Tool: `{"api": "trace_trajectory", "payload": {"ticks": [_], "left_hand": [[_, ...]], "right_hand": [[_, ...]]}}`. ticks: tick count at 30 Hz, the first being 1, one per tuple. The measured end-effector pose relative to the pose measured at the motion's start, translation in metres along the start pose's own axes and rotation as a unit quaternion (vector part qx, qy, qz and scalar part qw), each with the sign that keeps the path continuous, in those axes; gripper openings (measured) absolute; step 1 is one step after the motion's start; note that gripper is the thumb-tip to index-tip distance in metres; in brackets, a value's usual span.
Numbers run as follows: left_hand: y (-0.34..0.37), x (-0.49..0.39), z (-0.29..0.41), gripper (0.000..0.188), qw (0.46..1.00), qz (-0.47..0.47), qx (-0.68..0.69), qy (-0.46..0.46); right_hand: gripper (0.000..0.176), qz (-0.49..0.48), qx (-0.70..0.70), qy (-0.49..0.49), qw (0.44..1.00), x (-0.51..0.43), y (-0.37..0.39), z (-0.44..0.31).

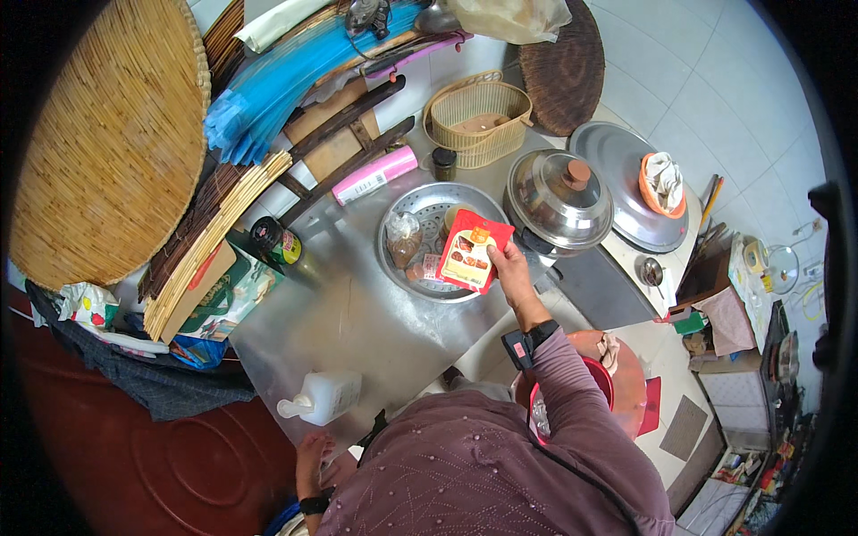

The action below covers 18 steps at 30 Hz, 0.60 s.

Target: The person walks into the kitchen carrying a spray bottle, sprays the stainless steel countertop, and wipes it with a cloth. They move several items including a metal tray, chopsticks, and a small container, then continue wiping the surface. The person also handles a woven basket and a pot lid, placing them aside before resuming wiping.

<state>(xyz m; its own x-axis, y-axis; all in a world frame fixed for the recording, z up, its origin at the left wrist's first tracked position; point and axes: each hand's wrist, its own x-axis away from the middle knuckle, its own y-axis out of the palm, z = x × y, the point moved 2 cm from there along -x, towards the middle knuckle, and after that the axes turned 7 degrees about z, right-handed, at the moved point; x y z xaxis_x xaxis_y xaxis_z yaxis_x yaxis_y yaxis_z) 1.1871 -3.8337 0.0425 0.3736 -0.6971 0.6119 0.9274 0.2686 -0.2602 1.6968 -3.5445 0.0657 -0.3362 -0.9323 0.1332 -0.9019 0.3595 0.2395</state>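
In my right hand (513, 268) is a red food packet (472, 251) with a pale printed panel, pinched at its right edge above a perforated metal steamer tray (439, 298). A clear plastic bag of brown contents (404, 241), a small printed sachet (429, 266) and a round yellowish item partly behind the packet lie in the tray. My left hand (315, 449) is low beside the table's near edge, just below a white pump bottle (328, 397) that lies on the steel table (342, 308). Whether that hand touches anything is unclear.
A lidded steel pot (560, 201) stands right of the tray. Behind are a dark-lidded jar (444, 164), a wicker basket (479, 124) and a pink roll (375, 175). Another dark-lidded jar (275, 240) is at the left. A reddish basin (627, 388) sits beside my right arm.
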Motion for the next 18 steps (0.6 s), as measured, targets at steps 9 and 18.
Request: {"api": "trace_trajectory", "payload": {"ticks": [9, 18], "left_hand": [[0.004, -0.009, -0.013, 0.021, 1.000, -0.014, -0.010, 0.005], [0.018, -0.005, -0.018, 0.017, 0.999, 0.029, 0.005, -0.018]], "right_hand": [[0.021, 0.127, 0.034, -0.183, 0.974, -0.013, -0.032, -0.015], [0.021, 0.188, 0.228, -0.245, 0.923, -0.060, -0.030, -0.036]]}}
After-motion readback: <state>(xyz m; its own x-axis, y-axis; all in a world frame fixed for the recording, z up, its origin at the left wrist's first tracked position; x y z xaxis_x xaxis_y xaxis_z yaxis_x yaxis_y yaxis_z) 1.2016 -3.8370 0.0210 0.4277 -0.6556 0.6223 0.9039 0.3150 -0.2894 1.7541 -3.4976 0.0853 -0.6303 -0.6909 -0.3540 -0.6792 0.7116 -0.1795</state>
